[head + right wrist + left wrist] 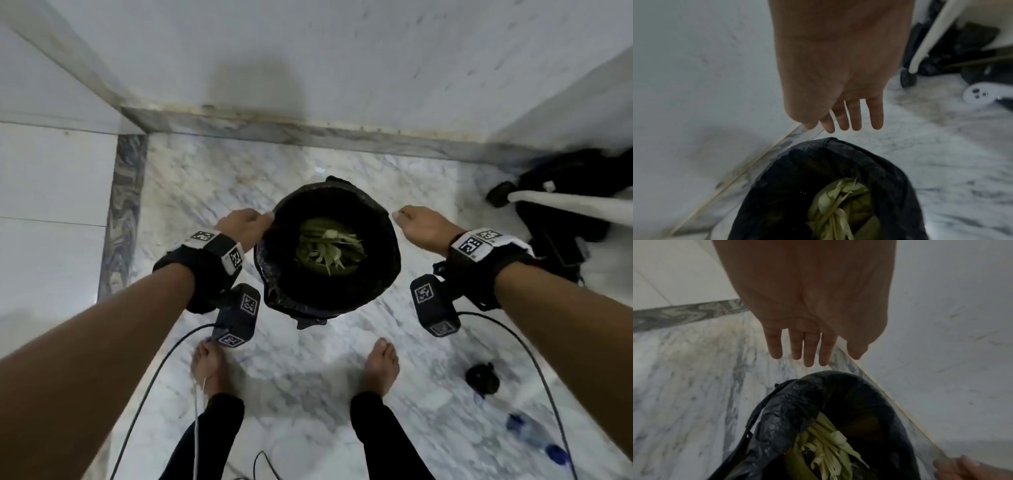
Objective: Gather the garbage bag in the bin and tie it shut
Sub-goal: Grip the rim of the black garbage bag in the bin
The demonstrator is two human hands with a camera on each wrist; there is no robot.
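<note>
Black garbage bag [383, 246] rim sits between left hand [245, 226] and right hand [423, 226], both slack-fingered, gripping nothing.

The garbage bag [329, 294] hides the bin's walls entirely.

A thin, crinkled black plastic garbage bag [383, 246] with a faint sheen is seen at the frame's centre. Around it, the floor [212, 192] is polished grey-veined white marble, slightly glossy. Matt, smooth painted plaster is shown on the wall [342, 51] across the upper frame.
</note>
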